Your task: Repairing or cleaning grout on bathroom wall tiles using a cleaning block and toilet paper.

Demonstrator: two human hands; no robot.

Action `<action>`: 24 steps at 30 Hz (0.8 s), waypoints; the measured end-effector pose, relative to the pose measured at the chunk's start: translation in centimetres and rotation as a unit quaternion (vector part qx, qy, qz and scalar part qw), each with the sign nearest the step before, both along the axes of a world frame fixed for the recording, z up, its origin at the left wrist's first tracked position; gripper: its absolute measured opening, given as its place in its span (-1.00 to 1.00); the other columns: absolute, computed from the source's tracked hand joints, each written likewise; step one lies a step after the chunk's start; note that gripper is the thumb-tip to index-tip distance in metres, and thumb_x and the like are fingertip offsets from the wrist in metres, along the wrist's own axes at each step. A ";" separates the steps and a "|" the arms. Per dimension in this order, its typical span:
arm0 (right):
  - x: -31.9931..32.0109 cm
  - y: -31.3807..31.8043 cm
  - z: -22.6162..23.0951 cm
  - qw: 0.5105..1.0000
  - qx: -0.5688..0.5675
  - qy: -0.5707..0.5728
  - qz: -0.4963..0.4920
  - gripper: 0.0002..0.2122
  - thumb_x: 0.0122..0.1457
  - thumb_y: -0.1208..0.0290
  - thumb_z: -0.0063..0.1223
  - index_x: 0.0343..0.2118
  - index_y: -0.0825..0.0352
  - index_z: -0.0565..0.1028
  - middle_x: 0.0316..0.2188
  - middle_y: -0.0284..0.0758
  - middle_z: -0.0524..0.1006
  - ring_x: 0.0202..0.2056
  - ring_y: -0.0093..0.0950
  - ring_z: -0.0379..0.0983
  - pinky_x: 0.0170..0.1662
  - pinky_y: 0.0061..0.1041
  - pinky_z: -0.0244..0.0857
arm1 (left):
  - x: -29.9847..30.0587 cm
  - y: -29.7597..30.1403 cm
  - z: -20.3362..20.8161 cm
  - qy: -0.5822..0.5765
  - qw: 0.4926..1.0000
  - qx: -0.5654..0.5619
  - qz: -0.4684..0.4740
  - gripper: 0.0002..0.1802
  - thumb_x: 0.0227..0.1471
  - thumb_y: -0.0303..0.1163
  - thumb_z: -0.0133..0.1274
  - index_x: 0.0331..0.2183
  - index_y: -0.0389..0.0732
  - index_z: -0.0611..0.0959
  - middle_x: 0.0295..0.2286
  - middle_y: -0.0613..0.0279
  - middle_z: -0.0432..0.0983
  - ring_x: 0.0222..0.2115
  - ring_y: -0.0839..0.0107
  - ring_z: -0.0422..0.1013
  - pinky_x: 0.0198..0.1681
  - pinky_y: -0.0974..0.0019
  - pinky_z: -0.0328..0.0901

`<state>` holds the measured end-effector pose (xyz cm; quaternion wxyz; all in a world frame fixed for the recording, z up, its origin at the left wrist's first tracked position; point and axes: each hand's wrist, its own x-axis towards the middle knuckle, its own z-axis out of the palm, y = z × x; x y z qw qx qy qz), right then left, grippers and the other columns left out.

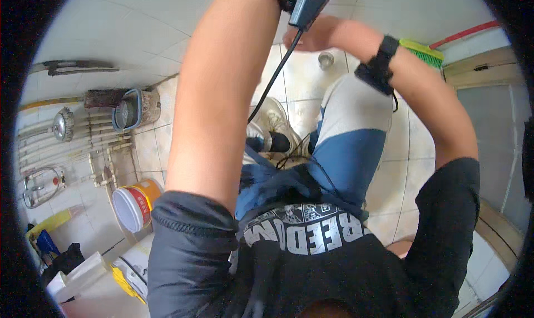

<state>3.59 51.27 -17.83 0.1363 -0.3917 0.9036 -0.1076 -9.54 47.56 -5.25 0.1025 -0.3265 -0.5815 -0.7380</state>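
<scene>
My left forearm [222, 79] reaches straight up to the top edge, and the left hand itself lies beyond the picture. At its wrist are a black band and a dark grey device [312, 5] with a black cable [276, 76] hanging down from it. My right arm bends in from the right, with a black strap and box [380, 67] on the wrist. Close beside the grey device is my right hand [314, 34], blurred and partly covered by it. How its fingers are set, and whether anything is in them, I cannot make out.
Below lies a tiled floor with a round drain [326, 61]. A green brush [423, 52] with a red handle leans at the right, near a door [489, 129]. Along the left wall are pipes [103, 170], a blue basin [129, 111] and a white-and-orange bucket [133, 206].
</scene>
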 end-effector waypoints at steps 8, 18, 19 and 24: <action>6.7 -10.6 -0.1 0.977 0.094 -0.051 0.185 -0.81 -0.06 0.26 -0.04 -0.40 0.21 0.47 -0.50 -0.24 0.50 -0.41 -0.22 0.44 -0.35 -0.24 0.34 | 1.7 -20.8 -24.1 -0.193 0.887 -0.217 0.359 -0.74 -0.11 -0.29 0.04 -0.39 -0.30 0.57 -0.62 0.19 0.48 -0.61 0.47 0.44 -0.51 0.38 0.32; 9.8 -15.3 0.0 0.936 -0.267 -0.040 0.225 -0.75 -0.05 0.35 -0.03 -0.32 0.29 0.26 -0.35 -0.19 0.29 -0.43 -0.20 0.40 -0.42 -0.21 0.34 | 3.3 -31.5 -29.7 -0.269 0.813 -0.172 0.487 -0.76 -0.09 -0.30 0.02 -0.45 -0.30 0.54 -0.63 0.17 0.48 -0.65 0.41 0.44 -0.54 0.37 0.31; 9.9 -15.6 -0.4 0.935 -0.268 -0.047 0.227 -0.75 -0.05 0.35 -0.03 -0.32 0.29 0.26 -0.35 -0.19 0.29 -0.43 -0.20 0.40 -0.42 -0.21 0.34 | 3.0 -32.1 -29.5 -0.250 0.816 -0.198 0.483 -0.76 -0.09 -0.30 0.03 -0.45 -0.30 0.54 -0.62 0.16 0.49 -0.65 0.41 0.44 -0.53 0.36 0.32; 11.0 -16.6 -1.5 0.918 -0.135 -0.120 0.353 -0.70 0.08 0.28 -0.09 -0.12 0.20 0.31 -0.26 -0.27 0.31 -0.38 -0.30 0.40 -0.37 -0.33 0.34 | 1.6 -34.4 -27.6 -0.226 0.805 -0.268 0.479 -0.75 -0.11 -0.28 0.04 -0.46 -0.29 0.57 -0.62 0.20 0.52 -0.61 0.42 0.48 -0.45 0.40 0.33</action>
